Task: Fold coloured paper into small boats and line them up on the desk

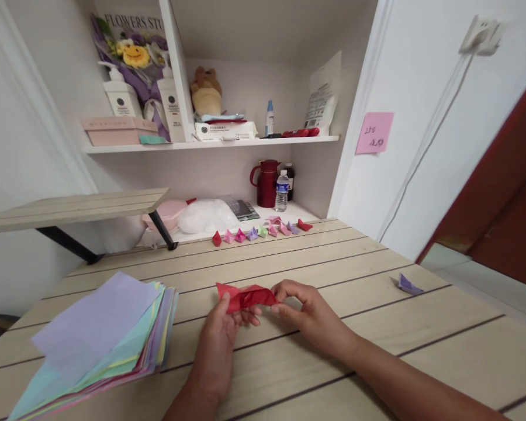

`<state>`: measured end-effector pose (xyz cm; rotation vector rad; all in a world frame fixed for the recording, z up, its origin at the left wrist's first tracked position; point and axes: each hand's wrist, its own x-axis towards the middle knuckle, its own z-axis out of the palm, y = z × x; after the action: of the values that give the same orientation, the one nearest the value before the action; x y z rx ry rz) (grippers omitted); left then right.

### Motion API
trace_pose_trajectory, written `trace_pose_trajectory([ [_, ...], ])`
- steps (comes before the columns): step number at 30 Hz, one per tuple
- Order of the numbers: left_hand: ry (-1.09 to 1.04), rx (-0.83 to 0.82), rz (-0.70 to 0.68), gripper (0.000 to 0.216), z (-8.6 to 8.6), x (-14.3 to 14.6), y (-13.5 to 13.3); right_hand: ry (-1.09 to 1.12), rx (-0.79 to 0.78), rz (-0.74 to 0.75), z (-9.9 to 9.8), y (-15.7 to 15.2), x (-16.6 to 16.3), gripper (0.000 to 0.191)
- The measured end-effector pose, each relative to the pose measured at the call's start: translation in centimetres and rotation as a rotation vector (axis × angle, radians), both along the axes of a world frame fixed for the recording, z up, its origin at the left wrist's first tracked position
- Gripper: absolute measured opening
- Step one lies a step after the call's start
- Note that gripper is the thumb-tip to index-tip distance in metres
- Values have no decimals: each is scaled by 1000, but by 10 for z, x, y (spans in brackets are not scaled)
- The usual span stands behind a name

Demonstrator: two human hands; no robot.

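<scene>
A folded piece of red paper [245, 297] is held above the wooden tabletop between both hands. My left hand [221, 333] grips its left end, thumb on the near face and fingers curled underneath. At the right end, my right hand [304, 313] pinches the paper's tip between thumb and fingers. The paper is long and narrow, with a pointed upper left corner and a creased, partly opened middle. To the left lies a stack of coloured paper sheets [100, 333], a lilac one on top.
Several small folded paper boats [252, 233] line the table's back edge. A purple folded paper [408, 285] lies at the right edge. Behind stand a red jug [267, 183] and a water bottle [281, 192]. A raised wooden shelf [76, 207] overhangs the back left.
</scene>
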<state>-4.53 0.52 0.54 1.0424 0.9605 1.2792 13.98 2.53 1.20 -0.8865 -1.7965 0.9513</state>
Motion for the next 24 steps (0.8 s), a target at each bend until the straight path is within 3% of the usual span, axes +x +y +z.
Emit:
trace_pose_trajectory([
  [5, 133, 11, 123, 38, -8, 1, 1, -123, 186, -88, 2, 0, 4, 6],
  [8, 263, 46, 202, 34, -10, 3, 0, -92, 177, -120, 2, -3, 5, 47],
  [10, 326, 86, 216, 32, -10, 5, -1, -96, 181, -131, 2, -5, 4, 55],
  [14, 392, 162, 191, 32, -11, 7, -1, -160, 275, -168, -1, -5, 0, 44],
  [19, 490, 352, 119, 33, -18, 6, 2, -147, 226, -231, -3, -1, -1, 27],
  [24, 564, 437, 118, 37, -19, 6, 3, -260, 307, -226, -4, -3, -1, 32],
])
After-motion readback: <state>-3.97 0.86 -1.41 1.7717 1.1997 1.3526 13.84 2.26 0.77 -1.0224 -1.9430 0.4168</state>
